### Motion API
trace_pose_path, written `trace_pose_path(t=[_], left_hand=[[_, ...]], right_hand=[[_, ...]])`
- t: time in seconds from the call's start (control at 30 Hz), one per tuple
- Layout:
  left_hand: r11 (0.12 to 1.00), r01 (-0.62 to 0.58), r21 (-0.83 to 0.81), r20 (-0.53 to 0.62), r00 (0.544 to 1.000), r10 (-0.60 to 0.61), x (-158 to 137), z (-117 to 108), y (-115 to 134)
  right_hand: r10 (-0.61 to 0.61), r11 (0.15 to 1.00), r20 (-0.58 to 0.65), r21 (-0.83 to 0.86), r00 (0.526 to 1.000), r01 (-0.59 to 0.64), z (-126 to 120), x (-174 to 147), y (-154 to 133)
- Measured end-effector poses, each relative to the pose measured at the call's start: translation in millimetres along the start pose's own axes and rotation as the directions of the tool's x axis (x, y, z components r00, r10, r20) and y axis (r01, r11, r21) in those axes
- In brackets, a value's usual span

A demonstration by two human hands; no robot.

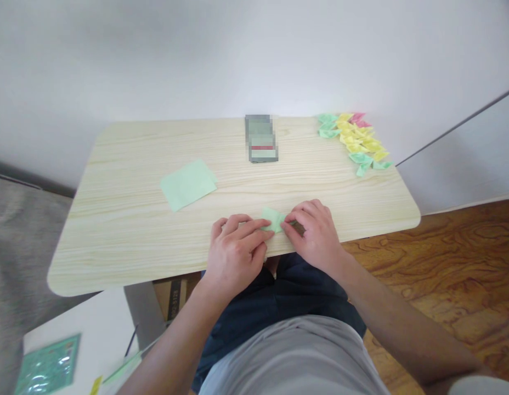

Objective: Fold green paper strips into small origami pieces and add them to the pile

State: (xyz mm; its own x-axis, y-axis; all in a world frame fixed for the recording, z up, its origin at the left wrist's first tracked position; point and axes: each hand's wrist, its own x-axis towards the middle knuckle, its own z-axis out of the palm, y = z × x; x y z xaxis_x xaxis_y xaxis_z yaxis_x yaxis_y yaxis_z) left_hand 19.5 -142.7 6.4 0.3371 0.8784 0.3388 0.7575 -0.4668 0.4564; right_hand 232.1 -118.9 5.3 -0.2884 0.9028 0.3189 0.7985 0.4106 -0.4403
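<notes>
A small folded piece of light green paper point(272, 218) lies near the front edge of the table, between my two hands. My left hand point(238, 249) holds its left side, fingertips pressing it against the tabletop. At its right corner, my right hand point(314, 233) pinches the paper between thumb and fingers. Part of the fold is hidden under the fingertips. To the left, several flat green paper sheets point(188, 185) lie in a loose stack. At the back right sits a cluster of folded paper pieces point(357, 140) in green, yellow and pink.
A dark, pixelated rectangular object point(261, 138) lies at the back middle of the pale wooden table point(126, 230), which meets a white wall. Below left, a white surface point(96, 323) carries a shiny green packet point(49, 366). Wooden floor point(456, 280) shows on the right.
</notes>
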Motion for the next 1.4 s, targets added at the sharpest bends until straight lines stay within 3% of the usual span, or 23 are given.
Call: trace_pose_path(t=[0.47,1.4], left_hand=[[0.999,-0.053,0.013,-0.018,0.998,0.053,-5,-1,1],[0.999,0.006,0.048,0.004,1.0,-0.006,-9,3,11]], right_hand=[[0.109,0.992,-0.005,-0.064,0.994,-0.109,1,-1,-12],[0.178,0.977,-0.077,-0.102,0.981,-0.186,6,-9,-16]])
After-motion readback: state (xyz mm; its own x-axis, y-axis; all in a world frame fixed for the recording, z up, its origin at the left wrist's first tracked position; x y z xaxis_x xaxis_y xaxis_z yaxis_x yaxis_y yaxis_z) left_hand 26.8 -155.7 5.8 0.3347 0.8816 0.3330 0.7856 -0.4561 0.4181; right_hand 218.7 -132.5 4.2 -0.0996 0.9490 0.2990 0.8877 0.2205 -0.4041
